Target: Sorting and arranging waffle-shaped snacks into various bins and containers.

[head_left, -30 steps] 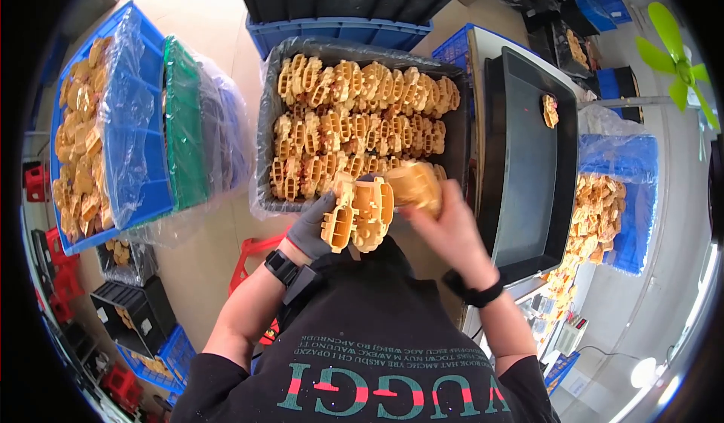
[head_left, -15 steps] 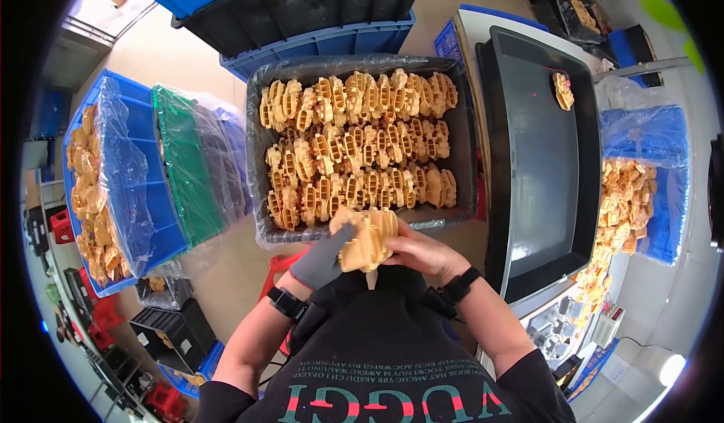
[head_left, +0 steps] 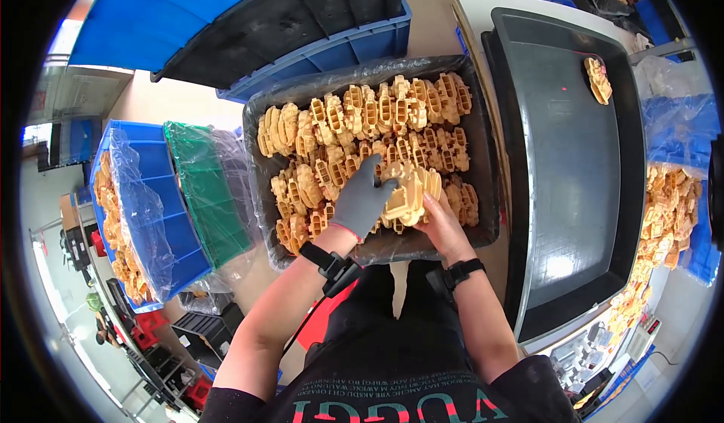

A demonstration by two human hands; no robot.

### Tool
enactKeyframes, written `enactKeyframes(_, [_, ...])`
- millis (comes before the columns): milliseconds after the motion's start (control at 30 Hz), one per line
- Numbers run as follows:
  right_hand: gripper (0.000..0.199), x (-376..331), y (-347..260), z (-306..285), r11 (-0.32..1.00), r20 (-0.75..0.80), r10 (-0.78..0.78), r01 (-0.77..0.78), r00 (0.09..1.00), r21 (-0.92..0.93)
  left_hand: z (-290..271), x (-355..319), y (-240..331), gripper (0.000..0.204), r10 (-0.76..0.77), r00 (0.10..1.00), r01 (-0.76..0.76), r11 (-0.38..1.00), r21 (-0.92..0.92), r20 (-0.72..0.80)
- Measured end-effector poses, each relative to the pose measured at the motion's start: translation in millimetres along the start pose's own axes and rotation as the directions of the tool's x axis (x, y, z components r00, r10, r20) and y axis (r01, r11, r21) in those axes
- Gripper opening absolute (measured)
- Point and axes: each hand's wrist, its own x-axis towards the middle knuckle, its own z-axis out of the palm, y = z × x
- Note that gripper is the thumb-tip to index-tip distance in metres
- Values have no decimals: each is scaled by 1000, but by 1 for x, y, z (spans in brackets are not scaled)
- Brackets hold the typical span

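Both hands are now lower and further forward than 1 second ago: then they held the stack of yellow lattice-shaped parts up in the air, near the person's chest, and now the stack of yellow parts (head_left: 409,195) is down inside the dark lined crate (head_left: 483,227), near its front edge and a little right of its middle. The left hand (head_left: 362,200), in a grey glove, lies with its fingers closed over the left side and top of the stack. The right hand (head_left: 445,227) is bare and grips the stack from below and from the right, so the 2 hands are clamped on it together. The stack seems to touch the other yellow parts (head_left: 362,113) that already fill the crate in rows, but I cannot tell if it rests on them with its full weight. In my judgement the parts are being laid into the crate and the grip is not yet released. To the right of the crate lies a large black tray (head_left: 573,196), almost bare, with 1 yellow part (head_left: 599,79) near its far edge. To the left stands a blue crate (head_left: 162,212) with more yellow parts under clear plastic foil, and beside it a green crate (head_left: 204,196).
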Motion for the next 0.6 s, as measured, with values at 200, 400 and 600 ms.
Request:
enactKeyframes(200, [67, 42, -17, 21, 875, -7, -243, 216, 970, -433, -8, 28, -37, 54, -5, 991, 16, 996, -84, 133])
enactKeyframes(400, [82, 75, -13, 11, 852, 18, -173, 159, 985, -500, -7, 44, -55, 53, 150, 983, -181, 896, 406, 107])
enactKeyframes(600, [82, 77, -9, 27, 740, 101, -213, 228, 972, -633, -11, 44, -68, 46, 245, 967, -229, 698, 679, 74])
